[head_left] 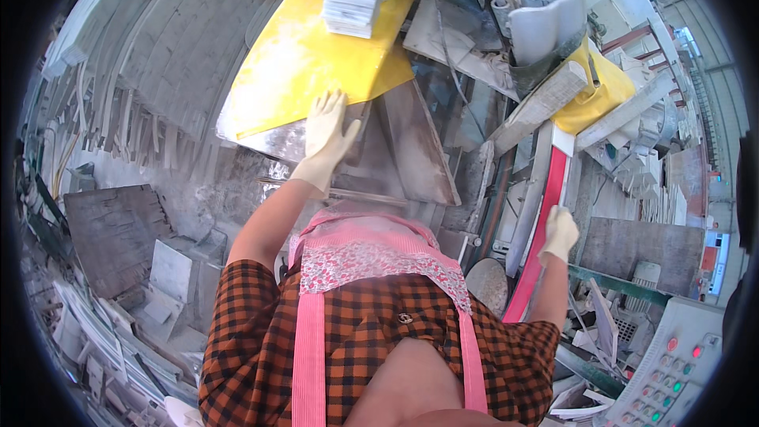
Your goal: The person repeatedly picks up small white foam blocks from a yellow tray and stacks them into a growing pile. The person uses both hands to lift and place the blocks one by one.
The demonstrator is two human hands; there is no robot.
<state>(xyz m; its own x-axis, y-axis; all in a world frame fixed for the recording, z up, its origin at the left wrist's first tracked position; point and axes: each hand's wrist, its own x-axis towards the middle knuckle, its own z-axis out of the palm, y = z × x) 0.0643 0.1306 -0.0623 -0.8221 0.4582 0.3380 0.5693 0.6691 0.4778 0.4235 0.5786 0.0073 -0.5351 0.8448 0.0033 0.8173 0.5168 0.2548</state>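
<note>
My left hand (326, 138), in a pale rubber glove, lies with fingers outstretched on the near edge of a yellow sheet (300, 63). Nothing is in its grip. Farther along that sheet stands a stack of white-grey slabs (349, 0), apart from the hand. On the right, my right hand (560, 232), gloved the same way, is closed beside the long red strip (545, 217) on a rail. Its palm side is hidden, so I cannot see what, if anything, its fingers hold.
Long slabs (178, 39) are stacked at the far left. A motor-like machine (545, 8) and a yellow cover (597, 91) stand at the far right. A control panel with coloured buttons (672, 364) is at the lower right. Boards (115, 229) lie on the left.
</note>
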